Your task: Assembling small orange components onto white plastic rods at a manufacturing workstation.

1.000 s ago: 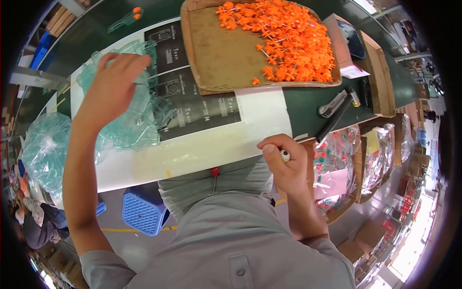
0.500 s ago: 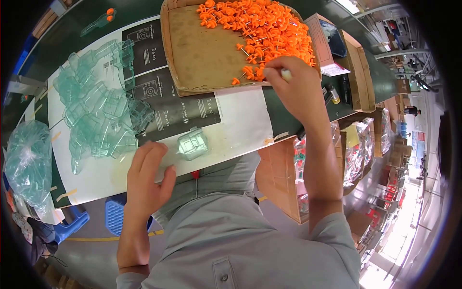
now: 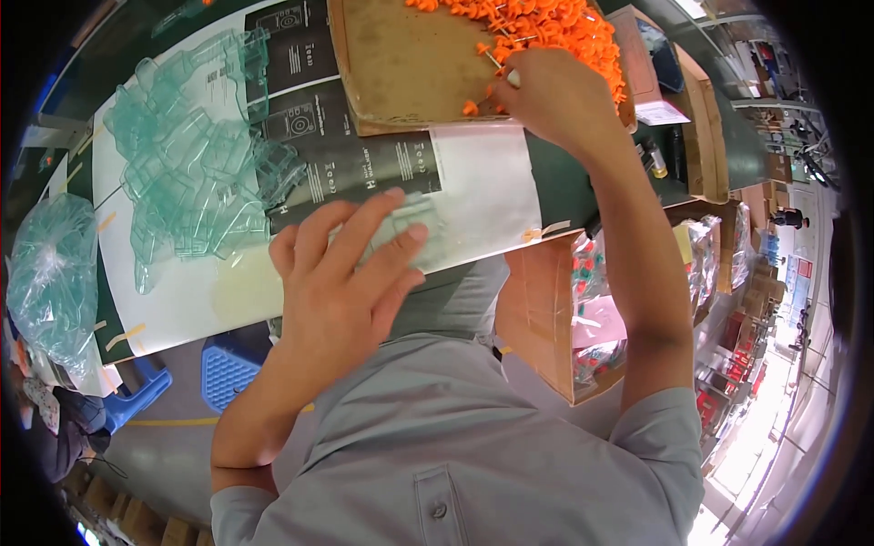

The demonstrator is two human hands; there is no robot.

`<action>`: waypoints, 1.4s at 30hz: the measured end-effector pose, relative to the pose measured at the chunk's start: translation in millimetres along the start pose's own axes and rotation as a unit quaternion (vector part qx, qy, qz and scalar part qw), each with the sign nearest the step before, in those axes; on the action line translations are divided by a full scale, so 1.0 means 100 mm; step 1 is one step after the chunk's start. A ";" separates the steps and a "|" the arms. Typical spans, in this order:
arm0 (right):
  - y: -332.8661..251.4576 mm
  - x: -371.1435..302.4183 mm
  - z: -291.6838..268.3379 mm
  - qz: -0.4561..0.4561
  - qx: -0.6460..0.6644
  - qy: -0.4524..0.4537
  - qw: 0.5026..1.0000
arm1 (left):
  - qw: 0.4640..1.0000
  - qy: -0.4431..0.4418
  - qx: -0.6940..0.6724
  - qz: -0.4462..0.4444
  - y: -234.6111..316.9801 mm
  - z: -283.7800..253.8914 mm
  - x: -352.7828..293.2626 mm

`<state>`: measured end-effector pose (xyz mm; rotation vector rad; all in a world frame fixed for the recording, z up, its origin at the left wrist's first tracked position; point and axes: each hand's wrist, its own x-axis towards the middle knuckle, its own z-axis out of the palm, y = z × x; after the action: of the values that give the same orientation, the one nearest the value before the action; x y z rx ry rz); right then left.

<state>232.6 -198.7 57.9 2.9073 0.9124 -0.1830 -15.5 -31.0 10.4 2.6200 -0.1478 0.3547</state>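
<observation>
My left hand (image 3: 350,264) is open, its fingers spread over a single clear greenish plastic shell (image 3: 411,217) near the table's front edge. The fingers partly cover the shell, and I cannot tell whether they touch it. Over the near edge of a cardboard tray (image 3: 414,77), my right hand (image 3: 564,96) has its fingers curled down to the orange parts, with a white cover on one digit. A bit of orange plastic shows at its fingertips. Orange plastic parts with thin metal pins (image 3: 583,41) are heaped at the tray's far right side. One loose orange part (image 3: 471,107) lies beside the fingertips.
Clear green shells (image 3: 191,173) pile up on white paper at the left, beside a stuffed plastic bag (image 3: 55,273). An open box (image 3: 637,68) and a small yellow-capped bottle (image 3: 655,159) stand right of the tray. Cartons (image 3: 542,318) and a blue stool (image 3: 228,373) sit below the table.
My left hand has moved right and forward, over the single shell. My right hand stays at the orange parts, fingers curled lower. The whole view has shifted slightly.
</observation>
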 end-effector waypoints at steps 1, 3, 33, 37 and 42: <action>0.01 -0.01 -0.03 0.009 0.017 0.021 1.000 | 1.000 -0.001 -0.009 0.008 0.03 -0.03 0.00; -0.01 -0.04 -0.05 0.016 0.037 0.040 0.998 | 1.000 -0.004 -0.016 0.014 0.02 -0.03 -0.01; -0.42 -0.72 0.11 -0.373 0.339 0.199 0.840 | 0.943 0.087 -0.302 0.107 -0.16 -0.02 0.19; -0.46 -0.80 0.08 -0.305 0.414 0.217 0.830 | 0.944 0.092 -0.297 0.107 -0.16 0.04 0.16; -0.42 -0.92 0.03 -0.187 0.882 0.082 0.425 | 0.935 0.071 -0.343 0.061 -0.11 0.04 0.15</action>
<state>133.2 -216.9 65.5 3.9466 2.5686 -2.1993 1.2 -23.5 6.0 1.8923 -0.3227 0.4405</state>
